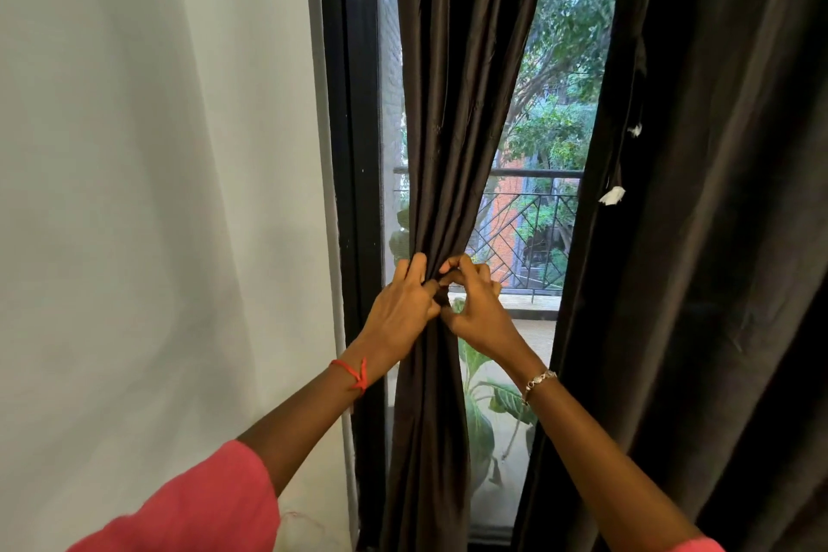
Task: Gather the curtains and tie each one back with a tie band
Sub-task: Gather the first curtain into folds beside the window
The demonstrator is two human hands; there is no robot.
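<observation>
A dark brown curtain [452,112] hangs bunched into a narrow column in front of the window. At its waist my left hand [405,305] wraps its fingers round the gathered folds from the left. My right hand [475,303] meets it from the right, fingers curled and pinching at the same spot. Something dark sits between the fingertips of both hands; whether it is a tie band or a curtain fold I cannot tell. A second dark curtain [717,238] hangs loose on the right.
A white wall [157,193] fills the left side, next to the black window frame [349,148]. Behind the glass are a balcony railing [533,229], trees and a leafy potted plant [481,421]. Small white scraps [612,195] cling to the right curtain's edge.
</observation>
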